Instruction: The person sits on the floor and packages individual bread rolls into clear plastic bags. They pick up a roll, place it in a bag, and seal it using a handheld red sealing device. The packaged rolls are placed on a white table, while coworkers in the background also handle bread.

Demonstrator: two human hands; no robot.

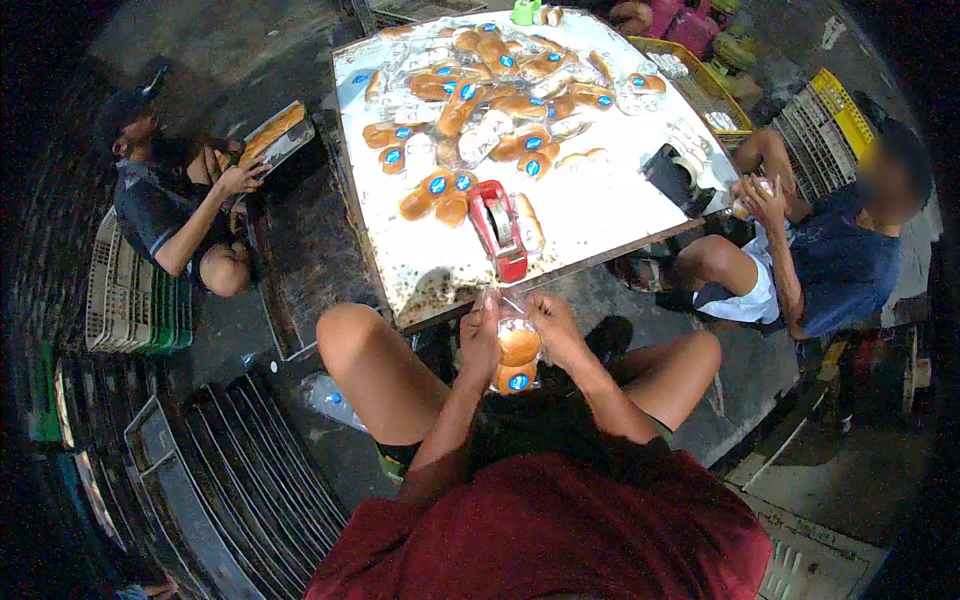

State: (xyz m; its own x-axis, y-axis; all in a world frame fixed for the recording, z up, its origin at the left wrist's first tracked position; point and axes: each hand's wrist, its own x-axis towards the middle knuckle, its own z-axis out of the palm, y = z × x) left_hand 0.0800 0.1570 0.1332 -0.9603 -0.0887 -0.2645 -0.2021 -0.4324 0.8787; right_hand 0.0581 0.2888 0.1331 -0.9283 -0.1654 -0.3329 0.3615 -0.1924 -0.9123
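Observation:
Between my left hand [480,335] and my right hand [556,328] is a clear plastic bag of bread rolls [519,346], its upper end pinched by the fingers of both hands. A blue sticker marks the lower roll. Just beyond my hands, a red bag-neck tape dispenser [498,231] lies near the edge of the white table [585,202]. One wrapped bread [529,223] rests along its right side. Farther back, bagged breads [517,97] with blue stickers are heaped, some overlapping.
A black tape dispenser [679,178] stands at the table's right edge. Co-workers sit left and right, one holding a bread tray [281,139], the other a wrapped bread. A yellow crate [694,75] adjoins the table; stacked crates [139,292] and metal trays [240,480] stand left.

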